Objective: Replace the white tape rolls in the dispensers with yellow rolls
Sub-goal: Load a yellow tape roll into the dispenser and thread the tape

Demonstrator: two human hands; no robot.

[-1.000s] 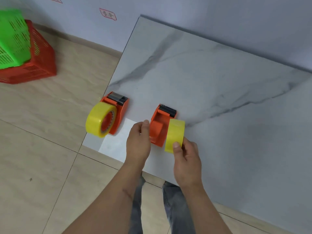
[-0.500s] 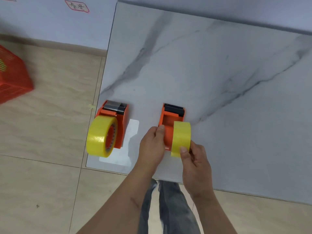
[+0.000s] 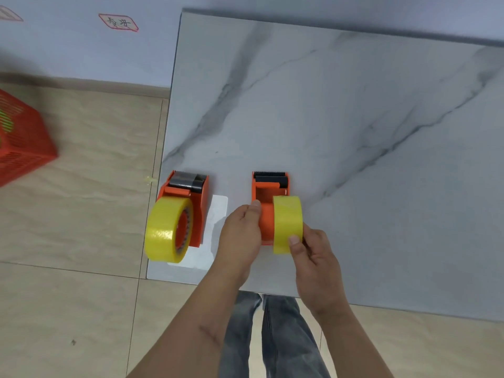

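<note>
A grey, marble-veined counter (image 3: 354,132) stands against a pale wall, with beige floor tiles and a red slatted basket (image 3: 21,143) off to the left. Two orange plastic dispensers sit near the counter's front-left corner: the left dispenser (image 3: 197,211) already carries a glossy yellow roll (image 3: 166,230) on its hub, and its serrated cutter faces the wall. The second swap looks to be under way. The left hand (image 3: 241,230) grips the side of the right dispenser (image 3: 266,211), steadying it, while the right hand (image 3: 313,255) pinches a second yellow roll (image 3: 287,223) by its rim, thumb on the smooth outer band, held edge-on against the dispenser's right side. Next, the roll's hollow core probably has to line up with the round orange hub and slide on squarely; the slick tape surface may slip under a loose pinch.
</note>
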